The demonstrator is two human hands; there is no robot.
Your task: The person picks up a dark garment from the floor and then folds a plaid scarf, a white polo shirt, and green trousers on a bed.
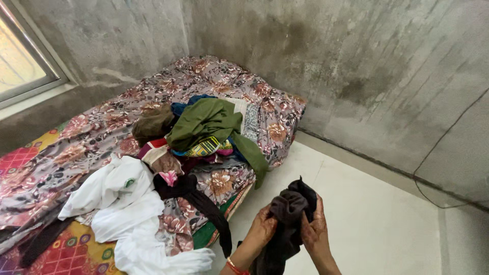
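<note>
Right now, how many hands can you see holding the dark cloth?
2: the left hand grips the dark crumpled cloth garment on its left side, and the right hand grips its right side. Both hold it above the pale floor.

Walls: you face bare, stained grey concrete walls (pixel 356 61) meeting in a corner | Floor: pale smooth floor (pixel 377 224) | Bed: low bed under a floral brown-pink bedspread (pixel 102 127) | Window: metal-framed window (pixel 23 66) at your left, daylight coming through

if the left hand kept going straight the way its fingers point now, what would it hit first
The left hand points up and right into the dark garment that both hands hold, so it meets that cloth at once. Just past it is the right hand, though depth there is hard to judge.
</note>
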